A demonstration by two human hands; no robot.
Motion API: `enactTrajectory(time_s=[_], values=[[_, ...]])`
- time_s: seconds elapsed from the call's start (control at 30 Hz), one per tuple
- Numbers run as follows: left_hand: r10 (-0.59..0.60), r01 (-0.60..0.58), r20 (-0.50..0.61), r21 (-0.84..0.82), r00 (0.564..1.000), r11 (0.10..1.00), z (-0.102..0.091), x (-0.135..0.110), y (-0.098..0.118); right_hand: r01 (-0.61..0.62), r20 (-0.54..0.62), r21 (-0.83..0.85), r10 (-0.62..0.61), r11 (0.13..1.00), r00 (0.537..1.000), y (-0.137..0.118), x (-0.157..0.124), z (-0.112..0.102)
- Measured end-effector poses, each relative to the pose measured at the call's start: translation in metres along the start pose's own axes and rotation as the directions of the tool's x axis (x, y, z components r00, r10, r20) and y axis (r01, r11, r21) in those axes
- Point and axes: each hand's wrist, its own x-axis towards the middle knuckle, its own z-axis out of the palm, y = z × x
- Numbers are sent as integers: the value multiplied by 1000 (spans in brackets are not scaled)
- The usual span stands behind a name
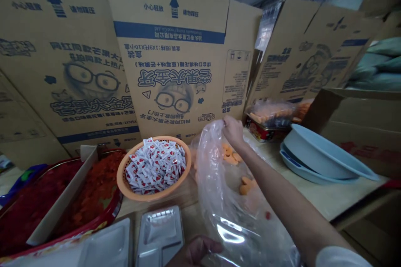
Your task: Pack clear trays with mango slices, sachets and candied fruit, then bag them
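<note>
Meanwhile, the right hand [232, 130] gripped the top of a clear plastic bag [241, 212]; the left hand [194, 251] sat low beside it, fingers [208, 245] unclear.

The light-coloured table [344, 200] has flattened cardboard boxes [184, 50] standing along its far edge. At the left edge sits a red tray [114, 212] heaped with red and orange food and divided by a cardboard strip [62, 194]. Just beside it is an orange woven basket [153, 167] full of small white packets. Two white plastic trays [159, 233] lie at the near edge. A clear plastic bag [225, 212] lies across the middle. Toward the right edge, a pale blue basin [319, 154] rests tilted on a flat blue dish [300, 173], with a red tin [260, 131] near the far edge beside them.
</note>
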Motion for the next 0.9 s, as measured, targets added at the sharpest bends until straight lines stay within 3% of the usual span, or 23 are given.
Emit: enactTrajectory(time_s=[0.1,0.2,0.27,0.33,0.4,0.5,0.57,0.6,0.67,0.7,0.73,0.77,0.83,0.9], values=[[-112,118,97,-50,989,992,11,11,1,103,-240,-6,-101,995,966,-10,9,-49],[-127,133,59,-116,990,984,21,12,7,159,-388,-53,-167,986,906,-20,1,-75],[-113,107,-37,-133,993,985,25,7,15,180,-322,-69,-192,981,927,-20,-7,-76],[-85,75,-94,-106,992,991,31,-1,25,215,-164,-28,-217,976,962,-15,-16,-68],[-61,57,-58,-67,996,996,40,-6,35,241,-52,81,-237,967,970,-11,-26,-60],[-5,7,59,-30,998,1000,54,1,49,252,-154,240,-220,937,963,-12,-46,-55],[4,-3,42,-18,999,1000,55,11,55,230,-210,286,-173,930,962,-11,-66,-58],[-6,6,2,-19,1000,1000,52,15,58,205,-153,296,-165,933,974,-9,-78,-59],[-44,42,-93,-23,995,999,41,16,59,117,175,241,-162,964,971,2,-104,-61],[-53,51,-148,-20,988,999,33,13,59,77,375,176,-139,981,917,11,-117,-62],[-59,58,-206,-12,977,998,27,8,58,45,550,85,-85,995,831,21,-130,-62],[-63,65,-266,-1,962,998,21,1,56,22,646,7,-21,1000,763,31,-142,-61],[-76,88,-363,18,929,996,14,-12,53,-18,716,-111,92,994,692,49,-161,-59],[-88,107,-416,22,905,994,14,-21,51,-40,708,-155,139,987,692,54,-168,-54]])
